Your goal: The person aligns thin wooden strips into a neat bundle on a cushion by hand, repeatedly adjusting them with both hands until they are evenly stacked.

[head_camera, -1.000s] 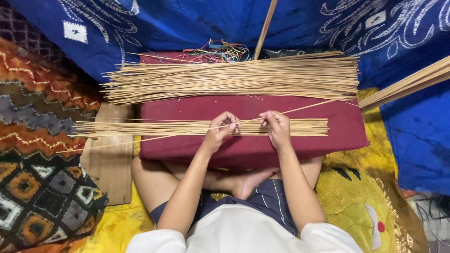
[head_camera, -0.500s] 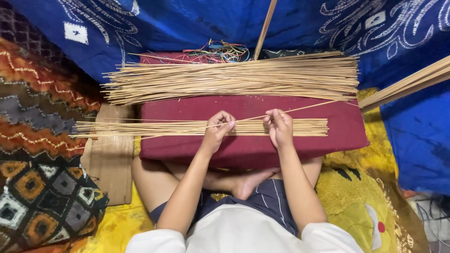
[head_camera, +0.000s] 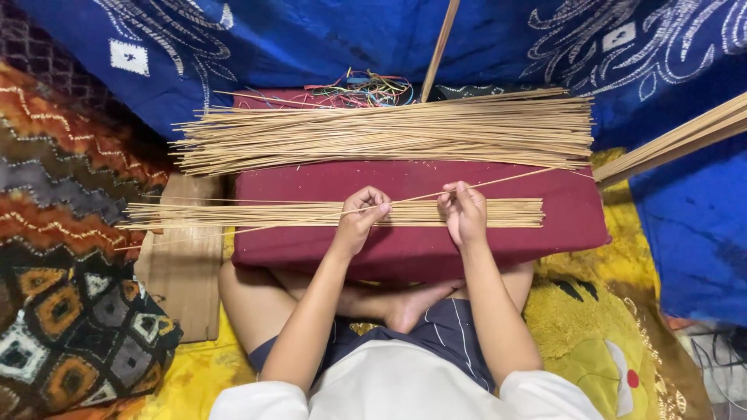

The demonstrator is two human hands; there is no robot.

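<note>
Two hands are closed on one thin stick above a maroon cushion resting on crossed legs. Since a second ago the left hand has been drawn slightly inward and the right hand turned a little, while the stick has stayed pinched at both, slanting up to the right past the right hand's fingertips. Work on this single stick is judged unfinished. Just beneath the hands a small flat bundle is laid; farther off, a larger pile of sticks, coloured threads and blue patterned cloth are seen.
</note>
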